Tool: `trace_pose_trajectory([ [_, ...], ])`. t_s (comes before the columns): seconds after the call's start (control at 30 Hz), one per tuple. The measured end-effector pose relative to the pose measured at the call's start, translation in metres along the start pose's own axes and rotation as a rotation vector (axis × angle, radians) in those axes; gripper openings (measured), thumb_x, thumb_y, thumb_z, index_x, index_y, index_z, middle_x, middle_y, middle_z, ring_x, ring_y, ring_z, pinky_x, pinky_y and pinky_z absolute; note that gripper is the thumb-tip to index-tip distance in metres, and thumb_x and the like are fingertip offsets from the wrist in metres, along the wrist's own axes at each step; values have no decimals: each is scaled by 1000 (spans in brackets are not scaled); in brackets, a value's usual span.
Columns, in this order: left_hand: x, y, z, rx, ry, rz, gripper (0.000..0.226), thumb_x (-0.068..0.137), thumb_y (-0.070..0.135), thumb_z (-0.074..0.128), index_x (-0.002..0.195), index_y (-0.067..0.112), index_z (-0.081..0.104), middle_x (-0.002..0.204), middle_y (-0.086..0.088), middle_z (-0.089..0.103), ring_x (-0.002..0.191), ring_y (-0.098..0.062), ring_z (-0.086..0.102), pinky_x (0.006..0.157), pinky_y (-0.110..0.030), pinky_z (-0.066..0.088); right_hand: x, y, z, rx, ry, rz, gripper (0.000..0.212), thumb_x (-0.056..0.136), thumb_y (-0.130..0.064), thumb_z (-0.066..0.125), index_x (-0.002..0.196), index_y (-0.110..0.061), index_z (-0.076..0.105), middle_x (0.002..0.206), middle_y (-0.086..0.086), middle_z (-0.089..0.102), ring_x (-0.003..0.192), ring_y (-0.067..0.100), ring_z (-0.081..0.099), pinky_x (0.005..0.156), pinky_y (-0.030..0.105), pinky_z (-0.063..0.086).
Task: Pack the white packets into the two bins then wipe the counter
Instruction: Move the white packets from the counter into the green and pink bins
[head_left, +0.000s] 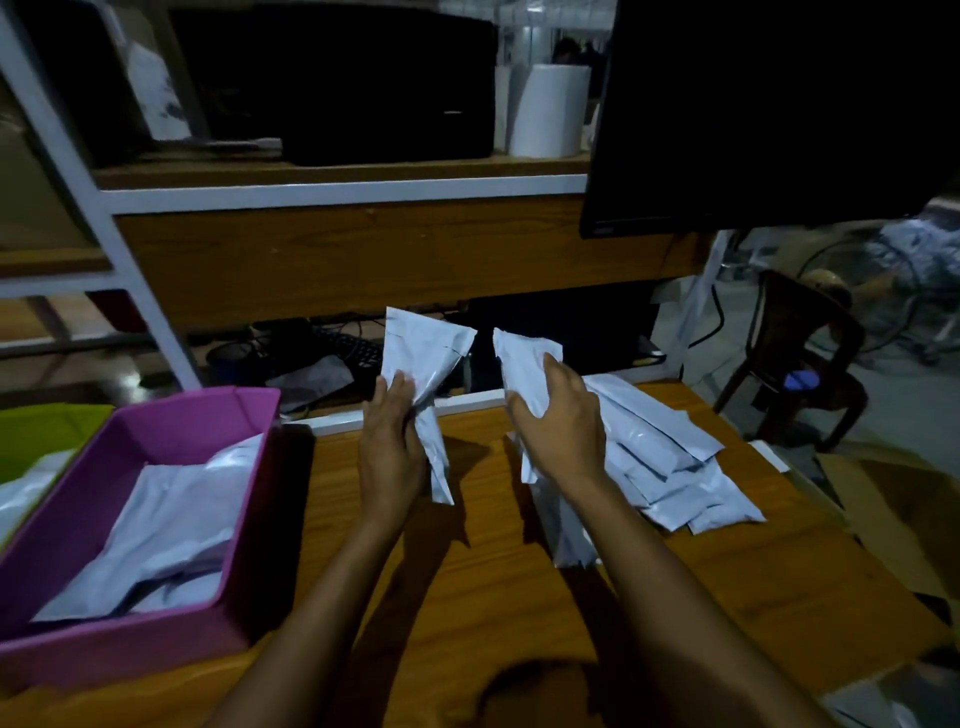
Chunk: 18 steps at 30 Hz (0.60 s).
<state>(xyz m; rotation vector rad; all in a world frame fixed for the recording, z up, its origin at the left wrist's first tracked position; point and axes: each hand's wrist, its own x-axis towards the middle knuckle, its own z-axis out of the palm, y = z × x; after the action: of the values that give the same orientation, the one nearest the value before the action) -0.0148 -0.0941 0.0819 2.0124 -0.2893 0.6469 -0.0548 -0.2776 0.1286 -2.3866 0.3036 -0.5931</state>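
Observation:
My left hand (390, 441) grips a white packet (423, 358) held upright above the wooden counter (467, 571). My right hand (558, 415) grips another white packet (524, 366), lifted just left of a pile of several white packets (670, 467) on the counter's right part. A pink bin (171, 410) at the left holds several white packets (166, 525). Left of it, a green bin (41, 431) shows at the frame edge with white packets (21, 493) inside.
A dark monitor (779, 114) hangs over the back right. A shelf (337, 182) with a black device and a white roll (548, 111) runs across the back. A brown chair (800, 364) stands right of the counter. A cardboard box (893, 519) sits at the right edge.

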Motion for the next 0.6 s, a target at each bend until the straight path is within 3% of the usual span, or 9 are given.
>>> trace_pose_trajectory([
  [0.2, -52, 26, -83, 14, 73, 54, 50, 94, -9, 46, 141, 9, 48, 148, -4, 45, 144, -17, 32, 116, -36, 32, -94, -41, 14, 160, 103, -75, 66, 92, -48, 55, 149, -25, 32, 154, 1, 35, 140, 23, 32, 109, 41, 34],
  [0.3, -85, 29, -131, 66, 123, 60, 47, 95, -9, 46, 139, 7, 51, 145, -3, 47, 142, -20, 35, 115, -34, 32, -139, -64, 16, 205, 97, -114, 67, 89, -53, 50, 148, -26, 33, 154, 0, 35, 140, 21, 32, 109, 38, 35],
  [0.4, -111, 19, -179, 106, 155, 41, 46, 93, -11, 45, 136, 4, 53, 143, -7, 50, 140, -25, 40, 114, -28, 32, -178, -91, 18, 237, 70, -140, 66, 87, -54, 48, 147, -27, 37, 153, 0, 36, 137, 19, 33, 102, 26, 29],
  [0.47, -125, 8, -211, 145, 185, 20, 48, 92, -13, 46, 136, 4, 53, 143, -4, 49, 140, -24, 39, 114, -18, 30, -199, -112, 22, 269, 44, -169, 65, 87, -53, 50, 146, -29, 37, 152, -1, 37, 135, 17, 33, 100, 26, 30],
  [0.6, -141, -16, -273, 222, 234, -4, 45, 93, -8, 46, 136, 1, 53, 142, -4, 47, 141, -20, 36, 115, -20, 28, -225, -155, 40, 314, -21, -223, 65, 85, -52, 52, 144, -28, 41, 150, -1, 41, 130, 18, 37, 97, 29, 36],
])
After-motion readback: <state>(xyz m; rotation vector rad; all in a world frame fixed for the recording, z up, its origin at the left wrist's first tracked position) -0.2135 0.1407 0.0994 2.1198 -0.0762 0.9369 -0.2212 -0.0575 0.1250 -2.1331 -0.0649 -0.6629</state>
